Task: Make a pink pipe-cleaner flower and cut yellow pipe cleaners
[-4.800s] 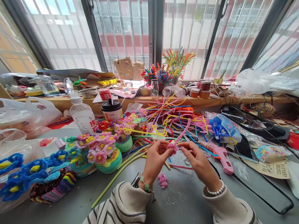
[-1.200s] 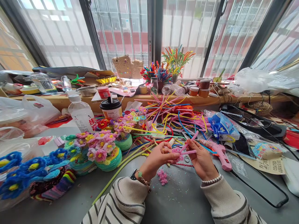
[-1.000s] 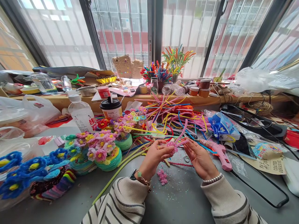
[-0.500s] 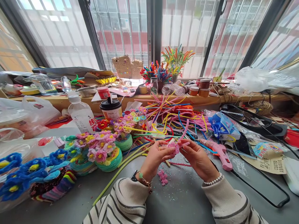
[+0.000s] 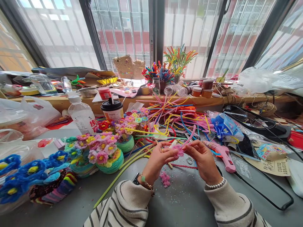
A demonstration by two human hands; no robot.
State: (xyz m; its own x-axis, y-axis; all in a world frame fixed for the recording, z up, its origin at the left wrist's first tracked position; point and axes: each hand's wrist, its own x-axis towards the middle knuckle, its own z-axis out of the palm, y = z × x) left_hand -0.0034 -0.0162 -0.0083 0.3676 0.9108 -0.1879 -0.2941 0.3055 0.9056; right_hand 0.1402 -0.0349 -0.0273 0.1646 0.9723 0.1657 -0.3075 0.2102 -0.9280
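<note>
Between my hands is a fuzzy pink pipe cleaner, curled into a bunched shape, with a straight length sticking up behind. My left hand pinches the bunched part between thumb and fingers. The fingertips of my right hand are closed on its right side, where the strand bends. Below them on the grey table lies a second pink fuzzy piece among scattered glitter. A red tinsel stem and a small metal ring lie just behind my hands.
Pipe-cleaner flowers in turquoise pots and blue flowers stand at left, near a bottle and a lidded cup. Loose pipe cleaners pile up behind. At right lies a pink glue gun with a black cord.
My right hand has turned and shifted slightly right, its fingers now more upright. The straight pink length has swung a little to the right. My left hand has hardly moved.
</note>
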